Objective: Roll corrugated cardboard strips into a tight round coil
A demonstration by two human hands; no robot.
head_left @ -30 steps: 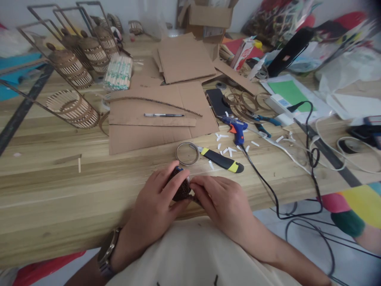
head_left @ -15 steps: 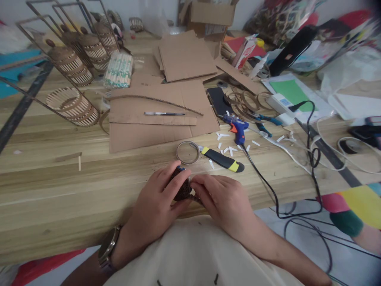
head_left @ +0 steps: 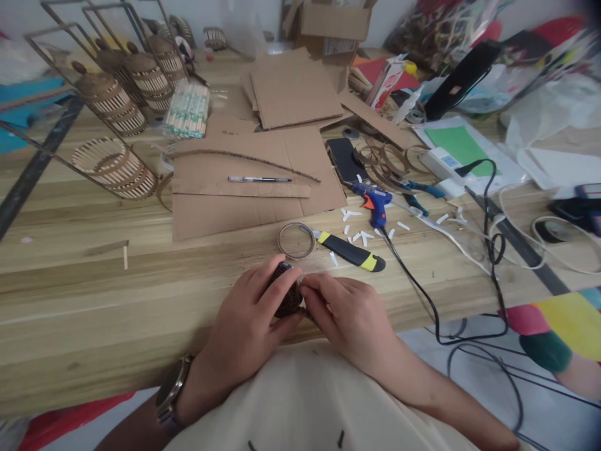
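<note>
My left hand (head_left: 244,326), with a wristwatch on its wrist, curls round a small dark brown coiled cardboard piece (head_left: 287,298) at the near edge of the wooden table (head_left: 94,313). My right hand (head_left: 350,316) pinches the piece's right side with fingertips pressed together. Both hands hold the same piece, which is mostly hidden by the fingers. Just beyond the hands lies a cardboard ring (head_left: 296,240), and to its right a yellow and black utility knife (head_left: 350,251).
A blue hot glue gun (head_left: 374,203) with a black cord lies to the right, white scraps around it. Flat cardboard sheets (head_left: 248,181) carry a pen (head_left: 260,180). Slatted lantern-like baskets (head_left: 113,166) stand far left. A phone (head_left: 344,161), cables and clutter fill the right.
Almost nothing differs; my right fingertips have shifted slightly against the coiled piece, and the view has settled a little.
</note>
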